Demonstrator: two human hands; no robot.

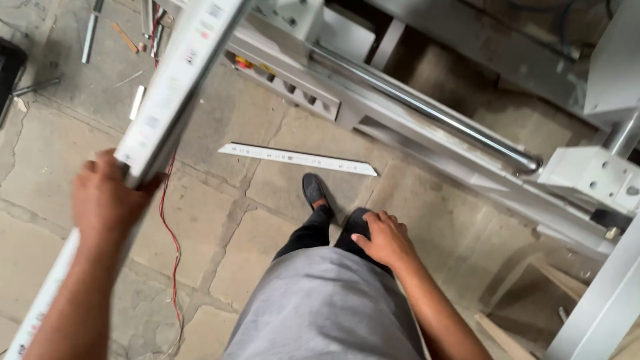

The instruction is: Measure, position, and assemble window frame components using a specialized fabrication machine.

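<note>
Gripping a long white profile strip (175, 80), the left hand (105, 200) is clenched around it at the left of frame; the strip runs diagonally from the bottom left corner up past the top edge. Red wire (168, 227) trails on the cracked concrete floor (220, 227) just beside that hand. Centre: a shorter white strip (297, 159) with angled ends lies flat on the floor, near a black shoe (315, 190). Right hand (384, 238) is released, fingers spread, resting against the black trouser leg. Further right, a grey machine frame (467, 160) with a shiny steel rod (427, 107).
</note>
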